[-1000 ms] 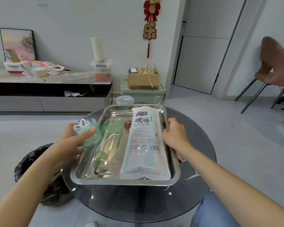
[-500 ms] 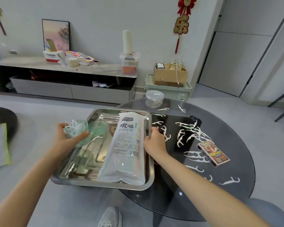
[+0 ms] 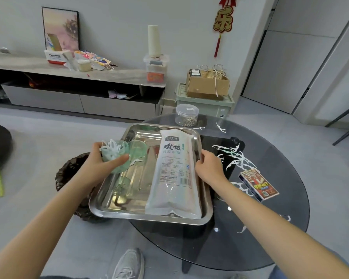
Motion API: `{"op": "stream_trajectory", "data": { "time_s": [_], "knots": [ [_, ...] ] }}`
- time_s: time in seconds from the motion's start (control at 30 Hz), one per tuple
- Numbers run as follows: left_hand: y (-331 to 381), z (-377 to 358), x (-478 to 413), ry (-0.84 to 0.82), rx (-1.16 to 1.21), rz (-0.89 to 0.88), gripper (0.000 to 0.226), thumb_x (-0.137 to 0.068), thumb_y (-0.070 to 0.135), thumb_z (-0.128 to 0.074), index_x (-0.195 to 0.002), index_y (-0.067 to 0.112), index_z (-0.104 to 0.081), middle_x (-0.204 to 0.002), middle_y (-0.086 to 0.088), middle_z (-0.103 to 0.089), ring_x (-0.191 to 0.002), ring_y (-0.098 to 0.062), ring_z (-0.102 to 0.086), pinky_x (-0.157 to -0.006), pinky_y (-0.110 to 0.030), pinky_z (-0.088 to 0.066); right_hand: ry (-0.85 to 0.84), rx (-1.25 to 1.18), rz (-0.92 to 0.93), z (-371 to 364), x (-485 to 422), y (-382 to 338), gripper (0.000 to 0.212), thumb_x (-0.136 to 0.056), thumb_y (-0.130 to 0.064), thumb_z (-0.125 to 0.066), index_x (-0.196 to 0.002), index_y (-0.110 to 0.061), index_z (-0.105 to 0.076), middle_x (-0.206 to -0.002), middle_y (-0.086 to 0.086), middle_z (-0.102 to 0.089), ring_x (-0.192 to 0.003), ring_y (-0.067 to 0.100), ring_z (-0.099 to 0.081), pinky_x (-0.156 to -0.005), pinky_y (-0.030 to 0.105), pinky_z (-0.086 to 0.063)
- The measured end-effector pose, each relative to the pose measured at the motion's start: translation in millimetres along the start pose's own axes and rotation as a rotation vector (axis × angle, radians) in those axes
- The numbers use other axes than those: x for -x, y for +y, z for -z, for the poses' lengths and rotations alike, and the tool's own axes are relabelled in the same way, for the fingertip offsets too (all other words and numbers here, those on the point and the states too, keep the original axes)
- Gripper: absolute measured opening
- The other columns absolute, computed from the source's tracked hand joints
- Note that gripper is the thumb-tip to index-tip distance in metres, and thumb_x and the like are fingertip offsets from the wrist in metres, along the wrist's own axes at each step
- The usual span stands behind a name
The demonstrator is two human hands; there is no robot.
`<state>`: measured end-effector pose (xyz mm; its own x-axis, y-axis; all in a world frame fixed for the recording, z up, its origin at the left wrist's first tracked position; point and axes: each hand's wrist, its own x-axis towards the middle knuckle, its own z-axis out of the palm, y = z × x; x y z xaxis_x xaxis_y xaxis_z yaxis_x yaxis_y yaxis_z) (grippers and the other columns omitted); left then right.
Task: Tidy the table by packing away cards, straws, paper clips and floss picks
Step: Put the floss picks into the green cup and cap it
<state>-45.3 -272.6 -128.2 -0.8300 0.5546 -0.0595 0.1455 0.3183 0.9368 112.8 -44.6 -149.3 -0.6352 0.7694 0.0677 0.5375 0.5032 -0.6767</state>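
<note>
A steel tray [image 3: 113, 206] overhangs the left edge of the round dark glass table [image 3: 250, 238]. In it lies a white bag of straws [image 3: 174, 178] beside a green lid [image 3: 137, 150]. My left hand [image 3: 101, 168] grips a green cup of white floss picks [image 3: 114, 156] over the tray's left side. My right hand [image 3: 210, 168] holds the tray's right rim. Several white floss picks [image 3: 232, 158] lie scattered on the table. A card box [image 3: 259, 185] rests at the right. A clear jar of paper clips [image 3: 186, 115] stands at the table's far edge.
A black-lined bin [image 3: 69, 174] sits on the floor under the tray's left side. A green crate with a cardboard box [image 3: 207, 85] stands behind the table. A low grey cabinet [image 3: 79, 91] runs along the wall. My shoe [image 3: 129, 264] is below.
The tray has shifted leftward so it overhangs the table's left edge, uncovering the scattered floss picks and card box. Both hands keep their holds.
</note>
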Motion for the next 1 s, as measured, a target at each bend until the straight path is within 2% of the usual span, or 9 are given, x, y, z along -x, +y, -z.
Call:
{"op": "stream_trajectory", "data": {
  "time_s": [0.17, 0.23, 0.3, 0.4, 0.47, 0.53, 0.7, 0.9, 1.0],
  "knots": [
    [12, -16, -3, -0.002, -0.121, -0.047, 0.074, -0.072, 0.041, -0.075, -0.127, 0.013, -0.034, -0.099, 0.002, -0.057, -0.083, -0.015, -0.063, -0.071, -0.033, -0.055, 0.035, 0.064, 0.015, 24, -17, 23, 0.02, -0.091, -0.01, -0.044, -0.089, -0.012, -0.064, -0.069, -0.001, -0.055, -0.074, 0.024, -0.052, -0.073, 0.031, -0.042],
    [19, -26, -1, 0.0, -0.165, -0.099, 0.062, -0.075, 0.038, -0.075, -0.118, 0.017, -0.036, -0.098, 0.001, -0.058, -0.082, -0.016, -0.064, -0.067, -0.032, -0.056, 0.064, 0.269, 0.049, 37, -27, 38, 0.024, -0.092, -0.011, -0.045, -0.105, -0.009, -0.065, -0.093, 0.007, -0.062, -0.094, 0.032, -0.054, -0.084, 0.034, -0.042],
    [29, -40, 1, -0.01, -0.18, -0.146, 0.057, -0.076, 0.036, -0.075, -0.115, 0.019, -0.037, -0.1, 0.001, -0.059, -0.082, -0.013, -0.063, -0.063, -0.027, -0.053, -0.071, 0.511, -0.004, 53, -34, 50, 0.038, -0.091, -0.02, -0.048, -0.128, -0.011, -0.053, -0.124, 0.017, -0.054, -0.116, 0.038, -0.046, -0.095, 0.039, -0.04],
    [42, -67, 2, -0.045, -0.232, -0.182, 0.058, -0.075, 0.035, -0.075, -0.117, 0.02, -0.038, -0.1, 0.006, -0.058, -0.08, -0.009, -0.062, -0.06, -0.021, -0.05, -0.262, 0.59, -0.13, 67, -44, 62, 0.06, -0.088, -0.046, -0.054, -0.141, -0.023, -0.037, -0.142, 0.015, -0.039, -0.129, 0.038, -0.034, -0.104, 0.045, -0.036],
    [47, -85, 1, -0.081, -0.236, -0.186, 0.057, -0.075, 0.035, -0.076, -0.116, 0.021, -0.038, -0.098, 0.008, -0.058, -0.077, -0.004, -0.06, -0.054, -0.014, -0.046, -0.285, 0.64, -0.077, 66, -47, 64, 0.056, -0.089, -0.05, -0.052, -0.135, -0.017, -0.047, -0.135, 0.013, -0.05, -0.126, 0.035, -0.04, -0.103, 0.042, -0.035],
    [52, -100, 0, -0.1, -0.252, -0.201, 0.06, -0.073, 0.039, -0.076, -0.117, 0.021, -0.039, -0.101, 0.009, -0.058, -0.079, -0.002, -0.059, -0.056, -0.014, -0.045, -0.206, 0.66, 0.002, 60, -49, 62, 0.038, -0.094, -0.036, -0.05, -0.121, -0.011, -0.059, -0.123, 0.012, -0.059, -0.119, 0.033, -0.045, -0.094, 0.038, -0.039],
    [65, -129, 3, -0.14, -0.297, -0.249, 0.073, -0.07, 0.046, -0.076, -0.128, 0.02, -0.04, -0.114, 0.005, -0.057, -0.097, -0.015, -0.06, -0.076, -0.029, -0.053, -0.087, 0.612, 0.106, 51, -48, 53, 0.029, -0.087, 0.001, -0.049, -0.108, -0.006, -0.067, -0.115, 0.012, -0.06, -0.108, 0.03, -0.055, -0.078, 0.03, -0.043],
    [72, -144, 8, -0.166, -0.398, -0.294, 0.077, -0.072, 0.045, -0.076, -0.133, 0.02, -0.036, -0.112, 0.01, -0.046, -0.104, -0.012, -0.05, -0.085, -0.028, -0.044, -0.008, 0.381, 0.116, 58, -51, 55, 0.03, -0.086, 0.004, -0.052, -0.093, -0.014, -0.074, -0.102, 0.005, -0.07, -0.099, 0.023, -0.061, -0.083, 0.027, -0.045],
    [71, -147, 5, -0.209, -0.375, -0.266, 0.074, -0.07, 0.044, -0.078, -0.128, 0.021, -0.039, -0.11, 0.007, -0.057, -0.102, -0.017, -0.059, -0.088, -0.037, -0.051, 0.077, 0.165, 0.076, 71, -50, 56, 0.024, -0.085, -0.001, -0.057, -0.085, -0.017, -0.075, -0.089, 0.0, -0.07, -0.081, 0.015, -0.06, -0.077, 0.022, -0.046]
  ]
}}
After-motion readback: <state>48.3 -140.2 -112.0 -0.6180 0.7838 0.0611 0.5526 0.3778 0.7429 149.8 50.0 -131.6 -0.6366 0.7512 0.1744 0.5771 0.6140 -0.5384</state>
